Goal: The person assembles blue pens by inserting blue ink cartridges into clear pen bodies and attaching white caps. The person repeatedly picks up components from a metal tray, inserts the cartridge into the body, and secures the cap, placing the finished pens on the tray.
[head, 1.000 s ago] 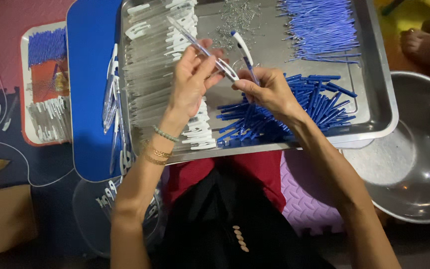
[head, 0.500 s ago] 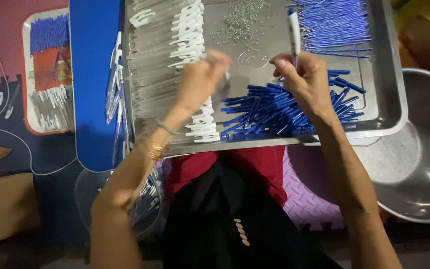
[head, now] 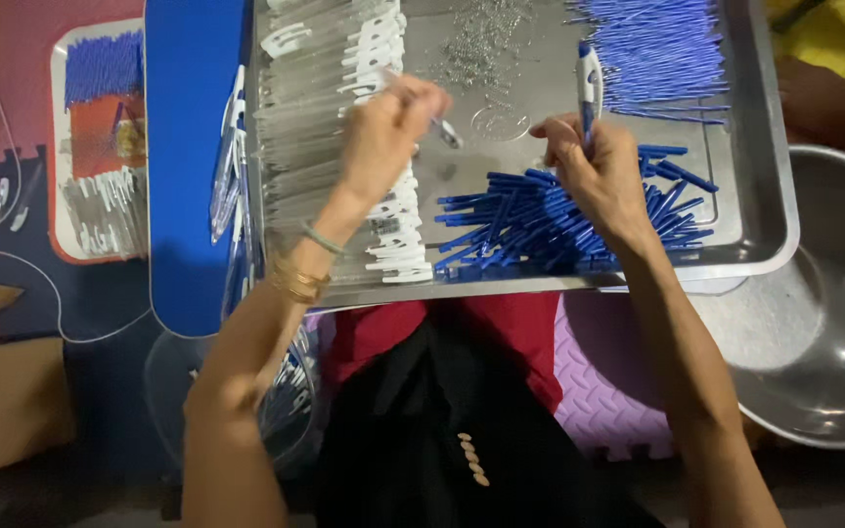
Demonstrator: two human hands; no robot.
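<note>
A large metal tray (head: pixel 760 210) lies across my lap. My left hand (head: pixel 388 132) hovers over a stack of clear pen barrels with white clips (head: pixel 330 147) and grips a clear barrel (head: pixel 442 127) whose tip points right. My right hand (head: pixel 594 166) holds a white and blue pen part (head: pixel 589 83) upright above a loose heap of blue pen pieces (head: pixel 530 220). A pile of thin blue refills (head: pixel 657 49) fills the tray's far right corner. Small metal springs (head: pixel 481 39) are scattered at the far middle.
A blue board (head: pixel 193 156) lies left of the tray with finished pens (head: pixel 232 186) along its edge. Further left is a small tray (head: pixel 100 147) of parts. A steel bowl (head: pixel 833 303) stands at right and a clear bowl (head: pixel 286 391) sits under my left forearm.
My hands have drawn apart: the left went left with a clear barrel, the right moved right and tilted its pen part upright. The camera has shifted slightly.
</note>
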